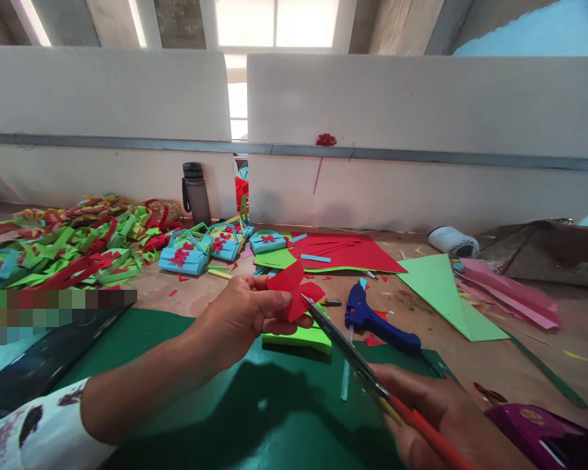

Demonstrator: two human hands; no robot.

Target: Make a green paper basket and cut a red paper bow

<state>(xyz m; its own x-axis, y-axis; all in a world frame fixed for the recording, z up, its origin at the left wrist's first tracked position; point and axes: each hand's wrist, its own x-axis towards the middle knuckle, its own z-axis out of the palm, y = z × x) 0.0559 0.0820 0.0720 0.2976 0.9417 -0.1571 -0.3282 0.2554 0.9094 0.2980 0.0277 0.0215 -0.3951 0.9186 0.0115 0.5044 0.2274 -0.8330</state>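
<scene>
A piece of red paper (294, 287) with petal-like lobes is pinched in my left hand (247, 307), thumb in front and fingers behind. My right hand (436, 405) is closed round the orange handles of a pair of scissors (353, 356). The scissors' tips reach the red paper's right part; whether the blades are cutting I cannot tell. Just below the paper lies a folded bright green piece (301, 338) on the green mat (215, 418). To its right rests a blue glue gun (377, 320) with a clear glue stick.
Small blue paper bags (181, 258) with red flowers stand behind. Paper strips (93, 248) are heaped on the left near a dark bottle (196, 192). Red sheets (343, 251), a light green sheet (451, 294) and pink paper (514, 290) lie farther back. A purple object (529, 427) sits at front right.
</scene>
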